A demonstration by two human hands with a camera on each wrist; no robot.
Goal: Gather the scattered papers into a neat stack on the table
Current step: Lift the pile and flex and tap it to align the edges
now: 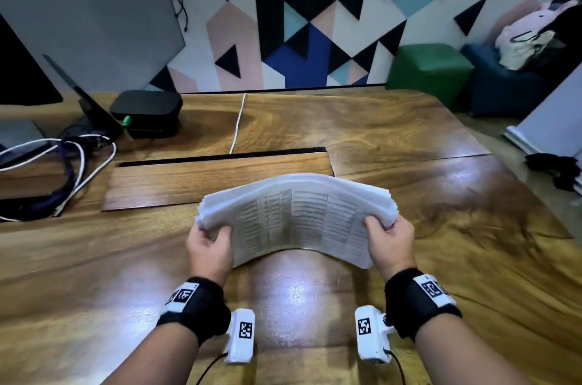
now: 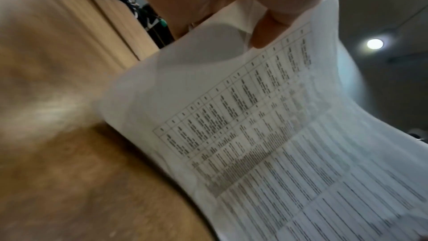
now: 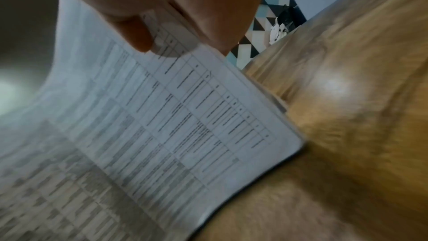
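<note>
A bundle of white papers (image 1: 296,214) printed with tables stands upright on the wooden table (image 1: 441,227), bowed into an arch toward the far side. My left hand (image 1: 209,241) grips its left edge, thumb on the printed face. My right hand (image 1: 385,235) grips the right edge the same way. In the left wrist view the papers (image 2: 266,135) curve away from my thumb (image 2: 268,30), lower edge against the wood. The right wrist view shows the papers (image 3: 173,125) pinched under my fingers (image 3: 139,30), several sheet edges fanned at the right side.
A black box (image 1: 146,112) and tangled cables (image 1: 69,170) lie at the back left. A white cable (image 1: 237,123) runs into a slot beside a raised wooden panel (image 1: 217,180). Green (image 1: 430,70) and blue stools stand beyond the table's far right corner.
</note>
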